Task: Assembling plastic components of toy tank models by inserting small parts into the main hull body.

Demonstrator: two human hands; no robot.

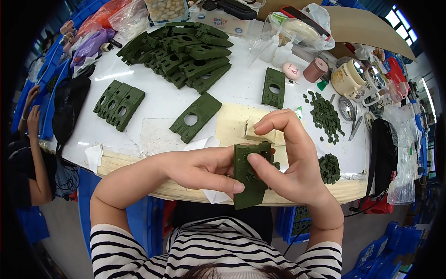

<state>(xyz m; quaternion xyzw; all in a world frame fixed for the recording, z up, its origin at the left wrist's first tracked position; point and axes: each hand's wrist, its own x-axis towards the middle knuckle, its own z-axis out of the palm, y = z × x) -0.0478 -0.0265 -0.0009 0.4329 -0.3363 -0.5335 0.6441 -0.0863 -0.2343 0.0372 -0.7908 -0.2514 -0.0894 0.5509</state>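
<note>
Above the near table edge, my left hand (pixel 204 168) grips a dark green plastic model tank hull plate (pixel 248 193), its thumb lying across the plate's left side. My right hand (pixel 297 169) is at the plate's right edge, thumb pressed on its upper face and index finger arched away from it. The other right fingers are partly hidden behind the plate. Just beyond sits a cream-coloured block (pixel 251 129) on a yellowish sheet (pixel 227 116). A heap of small green pieces (pixel 325 116) and a smaller pile (pixel 329 168) lie to the right of my right hand.
Similar green plates are stacked (pixel 181 56) at the back; three lie together (pixel 119 104) at left, and single plates lie ahead (pixel 196 117) and farther right (pixel 273 88). Mugs (pixel 346 76), tweezers (pixel 356 126) and squeeze bottles (pixel 281 55) stand or lie at right. Another person's hands (pixel 32 116) show far left.
</note>
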